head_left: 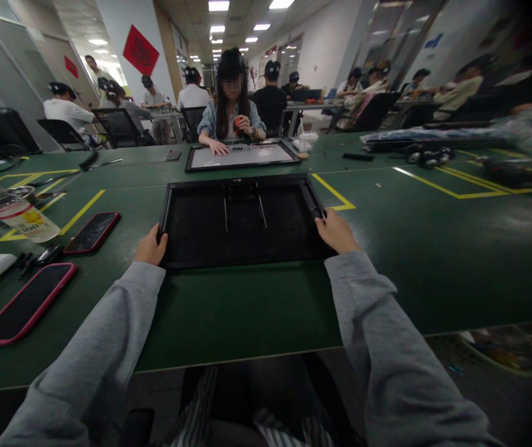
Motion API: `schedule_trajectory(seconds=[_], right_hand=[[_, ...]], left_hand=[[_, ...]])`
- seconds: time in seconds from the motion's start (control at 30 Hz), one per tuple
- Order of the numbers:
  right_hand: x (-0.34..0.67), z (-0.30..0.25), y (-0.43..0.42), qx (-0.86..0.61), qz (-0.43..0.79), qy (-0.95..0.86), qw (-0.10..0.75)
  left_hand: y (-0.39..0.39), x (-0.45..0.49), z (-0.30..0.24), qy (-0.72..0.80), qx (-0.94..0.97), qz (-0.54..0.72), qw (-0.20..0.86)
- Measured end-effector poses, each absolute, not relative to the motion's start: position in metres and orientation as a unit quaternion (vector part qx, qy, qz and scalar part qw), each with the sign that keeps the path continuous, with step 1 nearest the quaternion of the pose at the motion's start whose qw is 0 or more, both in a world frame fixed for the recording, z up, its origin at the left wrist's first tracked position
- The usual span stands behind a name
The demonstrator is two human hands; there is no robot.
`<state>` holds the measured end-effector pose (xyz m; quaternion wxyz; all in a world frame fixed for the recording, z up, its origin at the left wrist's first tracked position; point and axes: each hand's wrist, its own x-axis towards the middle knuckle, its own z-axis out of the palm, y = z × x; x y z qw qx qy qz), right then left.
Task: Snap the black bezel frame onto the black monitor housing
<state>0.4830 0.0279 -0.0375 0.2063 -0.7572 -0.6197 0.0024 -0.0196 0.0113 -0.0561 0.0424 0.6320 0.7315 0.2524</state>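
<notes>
A wide black monitor back cover [191, 217], shaped like a shallow tray, is in front of me at the green table. Two thin metal rods [262, 211] run down its inside from a dark block at the top middle. My left hand [151, 247] grips its left edge, thumb on top. The right edge is in my right hand [337, 231], and something small and pale shows by the thumb there. The fingers under both edges are hidden. Whether the cover rests flat on the table or is slightly raised, I cannot tell.
On the left lie a pink-cased phone [28, 303], a red-edged phone [92, 233] and a bottle [28, 217]. Across the green table [247, 316], a co-worker [231, 118] touches a framed panel [247, 155] and holds an orange-black object. A plastic cup [306, 143] stands beside that panel.
</notes>
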Motion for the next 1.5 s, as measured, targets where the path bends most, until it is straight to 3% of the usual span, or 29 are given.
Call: schedule_trajectory(seconds=[1.5], right_hand=[[0.4812,-0.0348,0.0259,-0.757,0.009,-0.619,0.208]], left_hand=[[0.0107,-0.0192,-0.056,0.726,0.636,0.256,0.044]])
